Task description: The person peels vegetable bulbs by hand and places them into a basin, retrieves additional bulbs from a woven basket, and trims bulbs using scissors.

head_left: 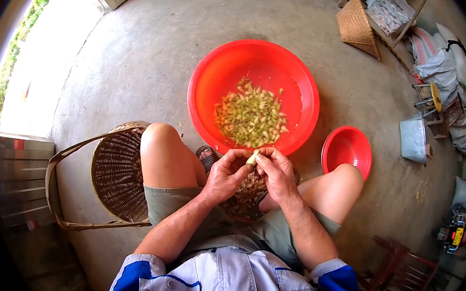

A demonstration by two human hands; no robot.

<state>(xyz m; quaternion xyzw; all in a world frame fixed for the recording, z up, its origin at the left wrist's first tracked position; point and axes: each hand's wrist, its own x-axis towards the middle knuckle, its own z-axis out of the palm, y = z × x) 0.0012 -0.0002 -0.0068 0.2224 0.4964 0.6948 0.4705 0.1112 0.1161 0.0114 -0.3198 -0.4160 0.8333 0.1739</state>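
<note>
Between my knees, my left hand (226, 173) and my right hand (275, 175) meet, fingertips pinched on one small pale bulb (253, 157) with a pointed end. Just beyond them stands a wide red plastic basin (251, 53). Many similar cream and greenish bulbs (252, 114) lie in a heap inside it, toward its near side. Below my hands, dry brownish peelings (244, 193) are piled on the ground between my feet, partly hidden by my wrists.
A wicker basket (111, 177) with a long strap stands by my left knee. Near the right knee is a red colander (346, 149). Farther right are a metal container (414, 139), stuffed sacks (440, 69) and a wooden chair (406, 268). A woven basket (357, 26) sits at the far right.
</note>
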